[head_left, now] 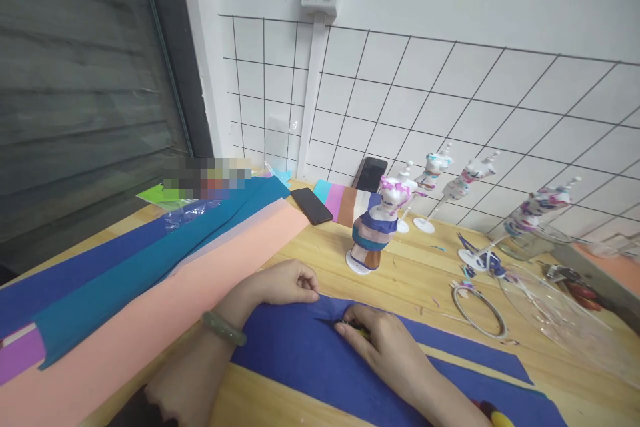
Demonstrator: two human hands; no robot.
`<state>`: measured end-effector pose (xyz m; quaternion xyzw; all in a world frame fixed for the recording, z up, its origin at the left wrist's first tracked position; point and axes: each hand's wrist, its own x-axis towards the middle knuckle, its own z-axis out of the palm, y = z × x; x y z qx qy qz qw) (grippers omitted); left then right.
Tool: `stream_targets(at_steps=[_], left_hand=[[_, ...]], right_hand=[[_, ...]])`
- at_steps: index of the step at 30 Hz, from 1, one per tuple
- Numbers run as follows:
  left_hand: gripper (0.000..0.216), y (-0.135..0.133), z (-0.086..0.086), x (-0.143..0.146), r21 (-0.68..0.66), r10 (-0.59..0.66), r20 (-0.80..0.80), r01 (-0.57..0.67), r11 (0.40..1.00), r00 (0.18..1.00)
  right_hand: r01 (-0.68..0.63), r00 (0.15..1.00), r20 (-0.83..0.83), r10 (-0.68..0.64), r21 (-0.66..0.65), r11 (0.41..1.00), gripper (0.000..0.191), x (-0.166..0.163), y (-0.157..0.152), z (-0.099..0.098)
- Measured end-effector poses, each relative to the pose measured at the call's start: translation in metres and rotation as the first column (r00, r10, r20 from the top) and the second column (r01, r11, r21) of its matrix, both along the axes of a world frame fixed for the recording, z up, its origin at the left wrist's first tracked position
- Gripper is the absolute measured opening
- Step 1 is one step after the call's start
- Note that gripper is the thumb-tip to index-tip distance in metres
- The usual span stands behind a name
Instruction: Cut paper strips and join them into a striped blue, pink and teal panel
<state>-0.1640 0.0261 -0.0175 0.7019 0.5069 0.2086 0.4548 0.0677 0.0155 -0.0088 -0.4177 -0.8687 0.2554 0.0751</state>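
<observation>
A dark blue sheet (280, 333), paper or thin cloth, lies on the wooden table in front of me. My left hand (290, 282), with a green bangle (223, 328) at its wrist, pinches the sheet's far edge. Small scissors (327, 321) are in my right hand (377, 337); their dark blades point left and lie at the blue sheet, and the handles are mostly covered by my fingers. A cut strip (465, 347) of the sheet runs off to the right, split from the rest by a narrow gap. Beyond my hands stands a miniature dress form (373, 227) wrapped in coloured bands.
Long peach (150, 340) and teal sheets (165, 253) cover the left side. A black phone (312, 205) lies behind my left hand. Several more small dress forms (470, 177) stand by the wire grid. At right are a ring of tape (480, 311) and clear plastic (555, 320).
</observation>
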Motion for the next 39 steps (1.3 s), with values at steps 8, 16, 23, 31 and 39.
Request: stream_targets(at_steps=[8, 16, 23, 31, 39], left_hand=[[0.015, 0.0017, -0.0032, -0.0011, -0.004, 0.001, 0.011, -0.001, 1.0, 1.0], [0.012, 0.0004, 0.0014, -0.0002, -0.012, 0.008, 0.006, -0.008, 1.0, 1.0], [0.013, -0.0006, 0.0023, 0.0, -0.014, 0.01, 0.0, -0.01, 1.0, 1.0], [0.017, -0.0014, 0.0037, -0.0001, -0.015, 0.02, -0.014, -0.02, 1.0, 1.0], [0.018, -0.0003, 0.0023, -0.0007, -0.007, 0.015, -0.021, -0.016, 1.0, 1.0]], right_hand=[[0.003, 1.0, -0.03, -0.003, -0.007, 1.0, 0.025, 0.0002, -0.0006, -0.001], [-0.013, 0.999, -0.053, 0.013, -0.011, 1.0, 0.024, 0.0009, -0.0019, 0.0009], [-0.014, 0.998, -0.053, 0.014, -0.005, 1.0, 0.025, 0.001, -0.0006, -0.0016], [-0.021, 0.998, -0.052, 0.021, 0.002, 1.0, 0.026, 0.0012, -0.0009, -0.0037], [-0.011, 0.998, -0.055, 0.011, 0.002, 1.0, 0.028, -0.0007, -0.0014, -0.0021]])
